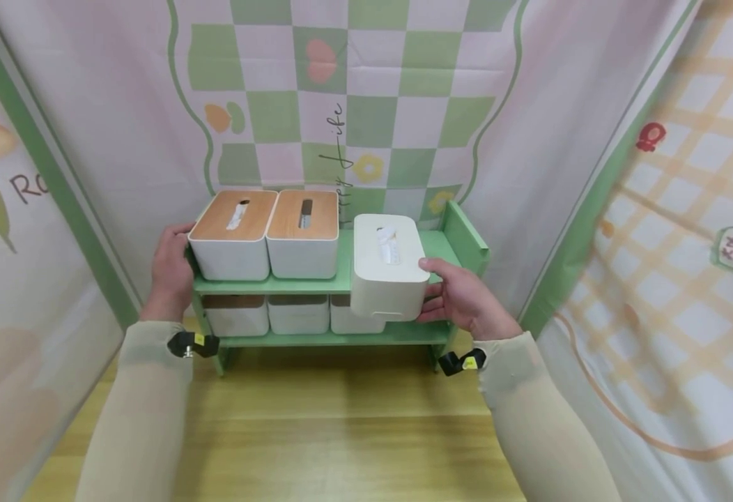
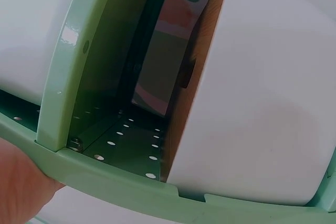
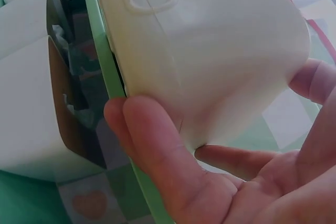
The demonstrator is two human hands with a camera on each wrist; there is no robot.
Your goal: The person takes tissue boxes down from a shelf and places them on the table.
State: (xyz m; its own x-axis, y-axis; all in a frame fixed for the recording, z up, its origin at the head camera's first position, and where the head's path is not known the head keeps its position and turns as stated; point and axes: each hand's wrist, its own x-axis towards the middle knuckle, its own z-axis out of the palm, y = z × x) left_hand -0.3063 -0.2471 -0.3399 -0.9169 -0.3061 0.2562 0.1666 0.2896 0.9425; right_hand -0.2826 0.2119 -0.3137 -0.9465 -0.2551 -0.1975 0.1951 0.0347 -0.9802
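Note:
My right hand (image 1: 469,300) grips an all-white tissue box (image 1: 388,300) at its right side, thumb by the lid edge and fingers low on the wall. The box is in front of the upper tier, overlapping its front edge in the head view, with a white tissue in its lid slot. At the left end of the green two-tier shelf (image 1: 291,286), my left hand (image 1: 172,272) holds the end panel. Beside it stand two white tissue boxes with wood-look lids, a left one (image 1: 231,259) and a right one (image 1: 304,258).
On the lower tier are three more white boxes, a left one (image 1: 237,321), a middle one (image 1: 299,317) and a right one (image 1: 348,319) partly hidden by the held box. Printed curtains (image 1: 379,63) hang behind and on both sides. Below lies a wood-look floor (image 1: 341,425).

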